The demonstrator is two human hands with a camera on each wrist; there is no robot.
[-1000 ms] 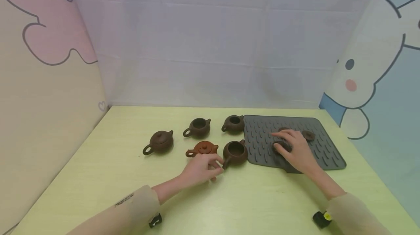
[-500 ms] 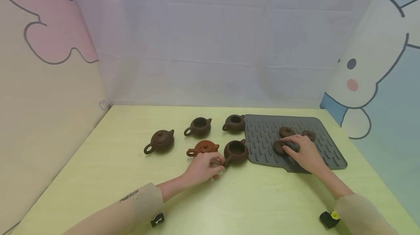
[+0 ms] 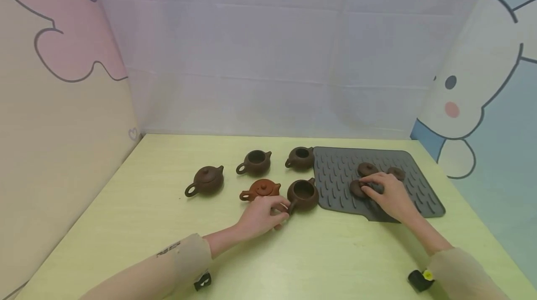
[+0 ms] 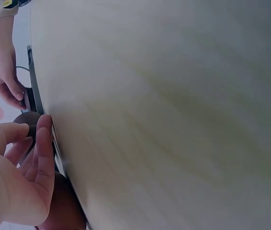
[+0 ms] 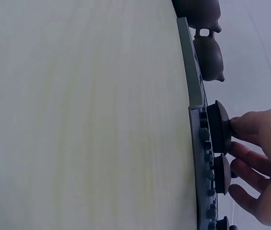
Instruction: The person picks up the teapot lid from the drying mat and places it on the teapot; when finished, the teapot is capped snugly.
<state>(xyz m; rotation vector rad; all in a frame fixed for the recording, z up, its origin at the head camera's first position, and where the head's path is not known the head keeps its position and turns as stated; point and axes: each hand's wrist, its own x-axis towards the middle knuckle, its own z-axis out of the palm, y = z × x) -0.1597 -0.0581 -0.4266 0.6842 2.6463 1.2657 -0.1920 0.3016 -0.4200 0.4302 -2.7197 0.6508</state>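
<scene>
My left hand (image 3: 261, 216) pinches the handle (image 4: 32, 130) of a dark brown lidless teapot (image 3: 308, 203) between thumb and finger. This teapot stands on the table against the left edge of a grey ridged mat (image 3: 335, 165). On the mat, my right hand (image 3: 390, 194) holds a round dark teapot lid (image 3: 356, 189) by its knob. The right wrist view shows thumb and fingertips at the knob of that lid (image 5: 219, 127), close over the mat's ridges. Two more lids lie just behind: a larger one (image 3: 367, 168) and a smaller one (image 3: 396, 174).
A reddish-brown lidded teapot (image 3: 262, 188) sits right beside my left hand. Farther left stands a dark lidded teapot (image 3: 206, 180). Two lidless teapots, one (image 3: 257, 162) in the middle and one (image 3: 300, 159) by the mat's corner, are at the back. A white curtain (image 3: 268, 57) hangs behind.
My right hand has shifted slightly right and its fingers have closed in on the lid's knob, uncovering the lids behind. My left hand stays at the teapot handle.
</scene>
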